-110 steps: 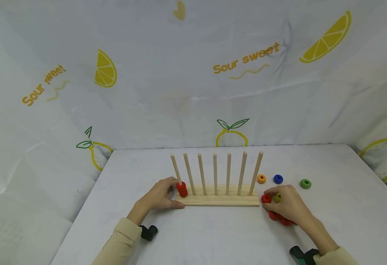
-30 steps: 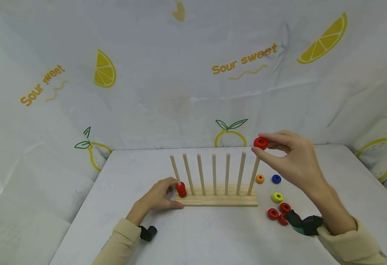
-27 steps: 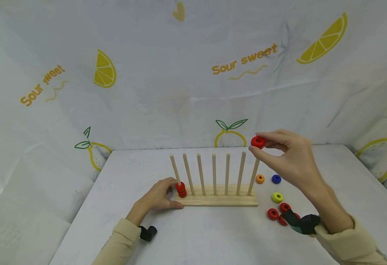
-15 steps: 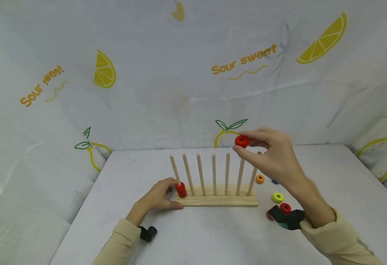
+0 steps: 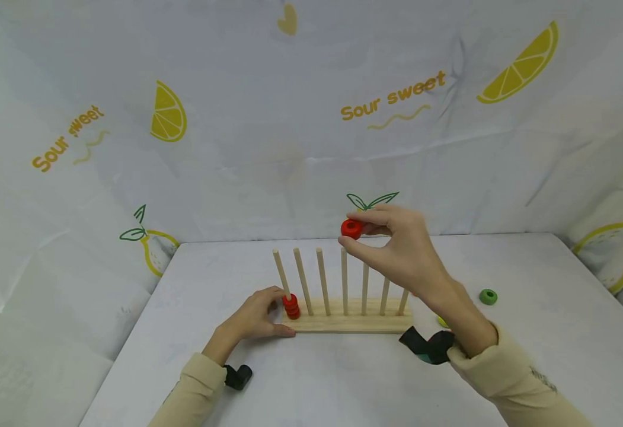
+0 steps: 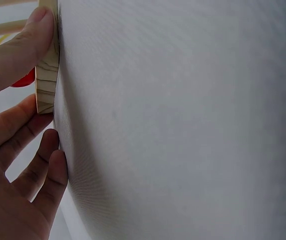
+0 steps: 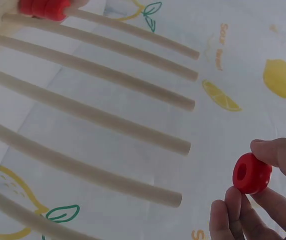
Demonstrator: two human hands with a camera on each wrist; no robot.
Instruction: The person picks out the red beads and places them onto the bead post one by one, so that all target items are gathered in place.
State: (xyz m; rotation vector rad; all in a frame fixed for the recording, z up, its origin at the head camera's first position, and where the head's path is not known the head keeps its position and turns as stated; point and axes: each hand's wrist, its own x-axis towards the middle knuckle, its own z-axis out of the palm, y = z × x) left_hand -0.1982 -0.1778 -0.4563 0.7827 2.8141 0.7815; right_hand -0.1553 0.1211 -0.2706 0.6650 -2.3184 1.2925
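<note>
My right hand pinches a red bead between thumb and fingers. The bead is above the middle pegs of a wooden peg rack, its hole showing in the right wrist view. My left hand holds the rack's left end, the thumb along the front edge of the base and the fingers at the end and behind. Several red beads are stacked low on the leftmost peg. The other pegs stand bare.
To the right of the rack lie a green bead and a yellow bead, the latter partly covered by the right forearm. That arm hides other loose beads. A white cloth printed with lemons hangs behind the table.
My right hand has picked up a red bead from the loose group at the right, raised it and carried it left above the pegs. The left hand has stayed on the rack.
</note>
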